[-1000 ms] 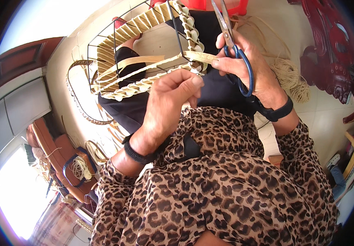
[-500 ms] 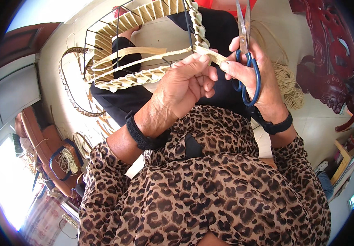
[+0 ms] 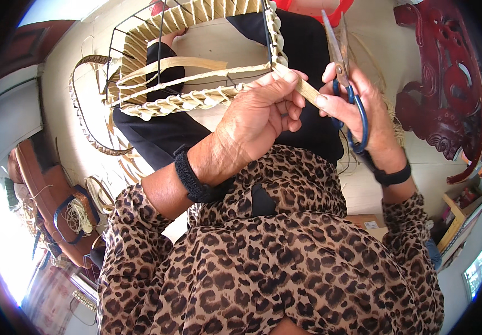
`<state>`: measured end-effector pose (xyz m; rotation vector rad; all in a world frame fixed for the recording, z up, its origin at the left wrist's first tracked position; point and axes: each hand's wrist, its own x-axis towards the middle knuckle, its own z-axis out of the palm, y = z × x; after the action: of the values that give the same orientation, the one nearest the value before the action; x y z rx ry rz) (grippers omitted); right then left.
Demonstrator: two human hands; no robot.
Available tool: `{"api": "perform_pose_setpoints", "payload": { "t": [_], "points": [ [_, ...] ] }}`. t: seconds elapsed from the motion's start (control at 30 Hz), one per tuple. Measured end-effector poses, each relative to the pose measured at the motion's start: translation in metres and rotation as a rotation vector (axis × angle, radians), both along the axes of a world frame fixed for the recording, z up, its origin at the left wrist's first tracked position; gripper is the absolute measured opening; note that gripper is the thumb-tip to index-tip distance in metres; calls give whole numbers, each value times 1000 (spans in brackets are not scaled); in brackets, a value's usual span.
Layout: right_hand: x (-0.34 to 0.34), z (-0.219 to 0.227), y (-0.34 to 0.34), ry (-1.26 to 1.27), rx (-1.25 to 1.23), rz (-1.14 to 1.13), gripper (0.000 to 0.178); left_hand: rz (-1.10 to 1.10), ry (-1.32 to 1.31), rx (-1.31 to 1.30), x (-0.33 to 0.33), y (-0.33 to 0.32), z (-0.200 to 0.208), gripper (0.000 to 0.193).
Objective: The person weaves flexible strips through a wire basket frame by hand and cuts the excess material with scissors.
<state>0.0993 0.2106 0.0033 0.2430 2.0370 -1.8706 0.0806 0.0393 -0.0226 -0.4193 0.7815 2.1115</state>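
A half-woven basket (image 3: pixel 188 103) on a black wire frame rests across my lap, its rims wrapped and braided in pale straw. At the frame's near right corner my left hand (image 3: pixel 258 120) is closed, thumb and forefinger pinching a flat straw strip (image 3: pixel 309 92). My right hand (image 3: pixel 372 114) holds the strip's other end between thumb and finger. The same hand carries scissors (image 3: pixel 342 71) with blue handles looped over its fingers; their worn blades point away, slightly parted and clear of the strip. Another loose straw strip (image 3: pixel 196 60) curls over the basket's opening.
Carved dark red furniture (image 3: pixel 445 95) stands at the right. A red plastic container (image 3: pixel 336 11) is at the far edge. On the left are a braided loop (image 3: pixel 79 106) on the floor and a brown bench (image 3: pixel 54 195) with a coil of pale cord (image 3: pixel 79 218).
My right hand has moved a little rightward with the scissors and strip end, and more strip shows between my hands. The basket sits slightly higher in the picture.
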Motion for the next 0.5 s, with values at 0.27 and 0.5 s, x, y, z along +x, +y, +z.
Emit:
{"api": "perform_pose_setpoints", "payload": {
  "t": [0.27, 0.5],
  "points": [
    [-66, 21, 50, 278, 523, 828, 43, 23, -3, -27, 4, 5, 2, 18],
    [-108, 29, 45, 258, 526, 1200, 48, 39, 1, -57, 9, 11, 5, 19]
  ]
}}
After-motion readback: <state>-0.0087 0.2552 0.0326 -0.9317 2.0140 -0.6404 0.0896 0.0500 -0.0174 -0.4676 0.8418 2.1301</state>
